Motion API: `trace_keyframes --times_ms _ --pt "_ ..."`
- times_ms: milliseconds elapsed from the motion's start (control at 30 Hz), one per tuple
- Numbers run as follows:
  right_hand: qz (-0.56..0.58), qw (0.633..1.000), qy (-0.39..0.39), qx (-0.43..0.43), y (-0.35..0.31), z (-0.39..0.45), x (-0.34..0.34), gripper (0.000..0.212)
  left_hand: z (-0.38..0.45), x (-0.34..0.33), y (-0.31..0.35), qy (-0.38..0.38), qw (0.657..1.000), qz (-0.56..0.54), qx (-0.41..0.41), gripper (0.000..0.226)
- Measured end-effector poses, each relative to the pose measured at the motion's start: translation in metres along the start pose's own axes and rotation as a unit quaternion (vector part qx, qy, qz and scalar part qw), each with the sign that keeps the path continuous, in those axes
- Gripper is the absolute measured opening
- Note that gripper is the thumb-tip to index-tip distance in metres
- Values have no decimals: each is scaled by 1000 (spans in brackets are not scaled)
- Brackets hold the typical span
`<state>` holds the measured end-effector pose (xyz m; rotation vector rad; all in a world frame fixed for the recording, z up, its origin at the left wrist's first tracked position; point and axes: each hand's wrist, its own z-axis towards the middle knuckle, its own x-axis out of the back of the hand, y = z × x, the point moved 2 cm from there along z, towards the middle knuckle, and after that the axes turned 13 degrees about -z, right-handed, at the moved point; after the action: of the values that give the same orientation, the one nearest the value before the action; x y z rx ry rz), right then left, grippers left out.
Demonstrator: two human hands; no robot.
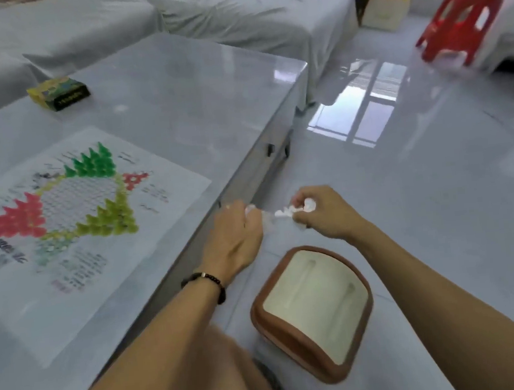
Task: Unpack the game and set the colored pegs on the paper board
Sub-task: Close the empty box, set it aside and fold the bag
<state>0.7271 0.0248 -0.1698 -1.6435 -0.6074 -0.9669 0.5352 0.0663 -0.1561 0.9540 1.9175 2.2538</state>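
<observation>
Bare forearms; a dark beaded bracelet (pixel 205 280) circles the left wrist.

I can read nothing: the print on my paper board (pixel 75 229) and the lettering on the game box (pixel 59 93) at ten o'clock are blurred.

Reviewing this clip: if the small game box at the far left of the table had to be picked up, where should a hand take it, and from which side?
Take the game box across its two long sides, coming down from above. It lies flat on the table with bare space all round it.
</observation>
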Motion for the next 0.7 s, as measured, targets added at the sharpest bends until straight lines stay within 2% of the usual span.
trace_keyframes --times_ms 67,167,267,367,500,600,700 --pt "-26 999 -43 -1 26 -8 -14 11 -2 -30 -20 -18 997 -16 76 35" --pt "-59 993 -99 -2 58 -7 -35 7 -8 -75 -53 -109 975 -8 191 25" --pt "-72 989 -130 -16 80 -3 -52 11 -14 -110 -84 -152 960 0 234 10" --pt "-90 987 -133 -11 93 -3 -62 11 -14 -136 -99 -179 959 39 215 5" --pt "-163 977 -133 25 94 0 -69 14 -23 -156 -104 -273 945 110 139 18" --pt "-315 931 -166 81 85 0 -81 18 -28 -140 -100 -304 937 107 132 29" --pt "-396 887 -190 146 72 -4 -95 8 -29 -117 -100 -313 929 180 87 21"
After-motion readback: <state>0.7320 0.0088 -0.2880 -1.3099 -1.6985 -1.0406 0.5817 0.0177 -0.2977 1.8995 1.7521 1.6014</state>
